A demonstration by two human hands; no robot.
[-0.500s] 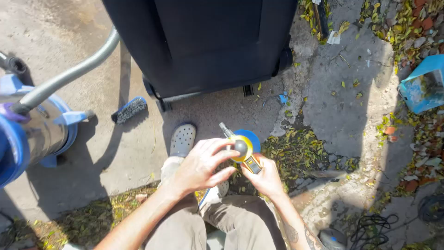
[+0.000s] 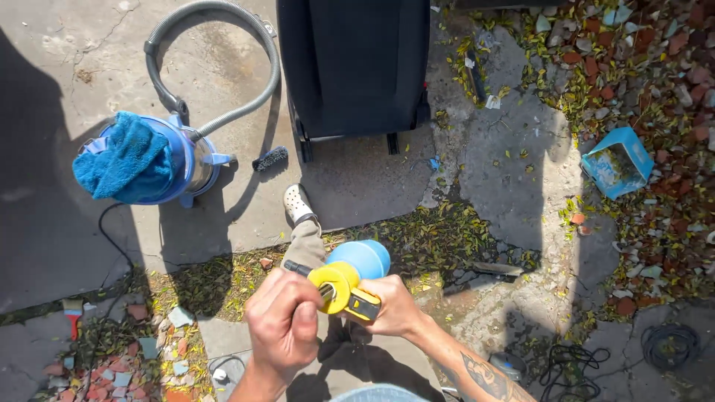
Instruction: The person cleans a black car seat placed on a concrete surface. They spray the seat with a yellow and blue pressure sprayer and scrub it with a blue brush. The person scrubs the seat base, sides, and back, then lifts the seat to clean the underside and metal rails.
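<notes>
**Both hands on the yellow polisher, low centre of the frame**

At the far left, a blue vacuum cleaner point(image 2: 160, 160) stands on the concrete with a blue towel point(image 2: 126, 158) draped over it and its grey hose point(image 2: 216, 45) looping toward the upper left of the frame. Just right of it lies a small black brush point(image 2: 269, 158), and a black car seat point(image 2: 354, 63) fills the upper centre.

Lower centre, my left hand point(image 2: 284, 321) is balled up tight, fingers curled together around a thin part at the back of the yellow polisher point(image 2: 344, 286); what exactly I pinch there, I cannot tell. My right hand point(image 2: 393, 307) is clamped around the tool's body from beneath, its blue pad point(image 2: 363, 257) pointing away from me, just above my shoe point(image 2: 298, 203).

I judge 2 risks: if my left fist twists too hard, the tool could slip out of my right palm and drop onto the broken tiles; and the black cables point(image 2: 581, 365) at the lower right could snag my feet.
</notes>
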